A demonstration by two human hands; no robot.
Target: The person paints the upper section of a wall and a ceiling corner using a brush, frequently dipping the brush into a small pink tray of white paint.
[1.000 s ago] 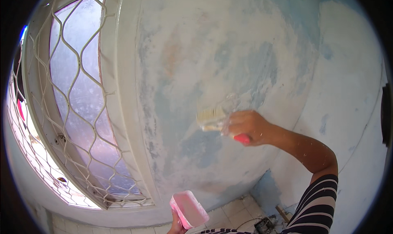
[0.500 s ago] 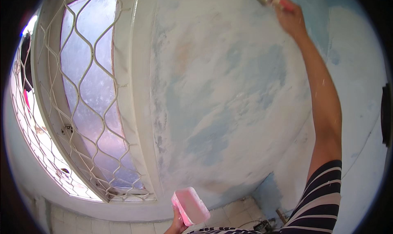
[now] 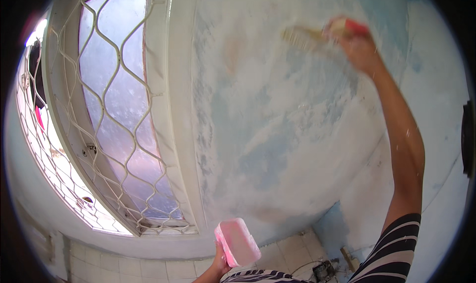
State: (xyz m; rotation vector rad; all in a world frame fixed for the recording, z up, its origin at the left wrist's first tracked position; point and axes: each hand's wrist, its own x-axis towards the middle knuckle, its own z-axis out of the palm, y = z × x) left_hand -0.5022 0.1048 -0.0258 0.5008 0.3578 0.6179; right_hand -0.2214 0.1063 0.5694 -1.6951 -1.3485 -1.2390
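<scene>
My right hand [image 3: 359, 45] is raised at the upper right, its fingers closed round the handle of a paintbrush [image 3: 305, 37]. The brush has a red and tan handle, and its pale bristles point left against the wall [image 3: 258, 134]; motion blurs them, so contact is hard to judge. The wall is patchy, white over light blue. Low in the view my left hand [image 3: 222, 260] grips a pink rectangular tub [image 3: 240, 243] by its left side. Whitish liquid lies inside the tub, and its rim is smeared with white.
At the left stands a window with a frosted pane [image 3: 116, 104] behind a wavy cream metal grille [image 3: 119, 60]. Below are pale floor tiles [image 3: 163, 269]. A dark object with a cable [image 3: 325, 271] lies on the floor by the wall corner.
My right hand has brought the brush down and slightly left along the wall, bristles swinging further left. The view has shifted a little; the tub stays in my left hand.
</scene>
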